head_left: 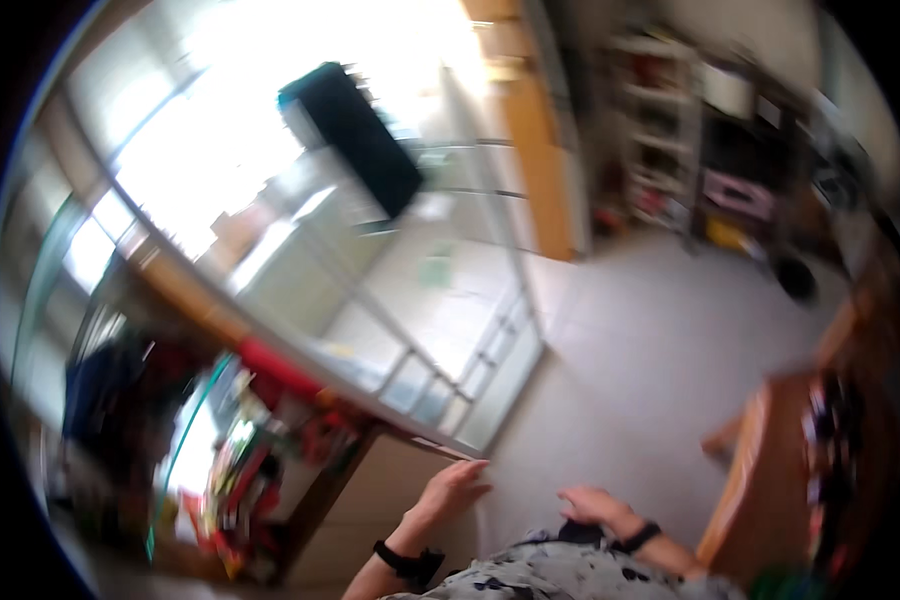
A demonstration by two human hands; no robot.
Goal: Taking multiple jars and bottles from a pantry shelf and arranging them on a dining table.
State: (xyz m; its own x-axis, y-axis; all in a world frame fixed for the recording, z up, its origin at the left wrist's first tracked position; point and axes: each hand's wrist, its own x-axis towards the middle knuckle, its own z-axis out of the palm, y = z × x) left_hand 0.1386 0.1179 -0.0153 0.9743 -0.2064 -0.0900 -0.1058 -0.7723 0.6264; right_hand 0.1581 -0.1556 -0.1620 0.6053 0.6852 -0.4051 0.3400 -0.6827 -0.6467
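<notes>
My left hand [453, 491] is held out in front of my body, its fingers stretched and slightly apart with nothing in them. It is nearest to the corner of a low wooden cabinet [395, 500]. To its right, my right hand [592, 506] hovers close to my patterned shirt [540, 572], fingers pointing left and loosely extended, and I see nothing held in it. A dark patch below that hand is too blurred to name. Both wrists wear black bands.
A glass-paned sliding door [450, 370] stands ahead. Cluttered colourful packages [235, 490] lie at the left. A wooden bench [745, 480] is at the right, with shelves [660, 130] at the far right. Pale floor tiles [620, 350] stretch between. The picture is motion-blurred.
</notes>
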